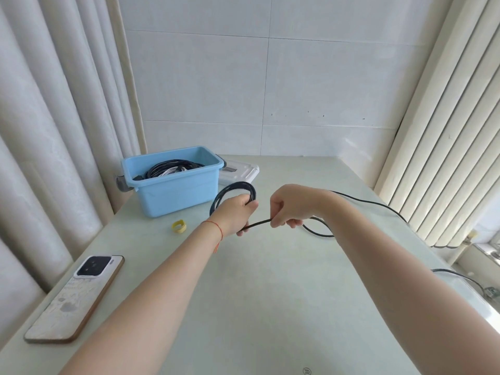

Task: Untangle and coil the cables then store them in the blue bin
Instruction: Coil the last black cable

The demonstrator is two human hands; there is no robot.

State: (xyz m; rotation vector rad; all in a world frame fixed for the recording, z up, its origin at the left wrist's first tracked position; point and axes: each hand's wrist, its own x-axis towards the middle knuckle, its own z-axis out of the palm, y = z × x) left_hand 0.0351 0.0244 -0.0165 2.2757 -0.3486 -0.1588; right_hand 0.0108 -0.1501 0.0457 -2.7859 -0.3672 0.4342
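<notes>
Phone (73, 299) nearest; left hand (235, 215) grips coiled black cable (234, 189); right hand (290, 207) pinches its loose strand beside blue bin (176, 190).

Bright, even daylight, seemingly from the right past the vertical blinds (443, 125). Shadows soft and faint on the table (270, 293). Slight glare on the tiled wall (270, 77). Wide-angle bowing bends curtain (40, 131) and blinds at edges. Overall a bit soft, mild compression smear.
</notes>
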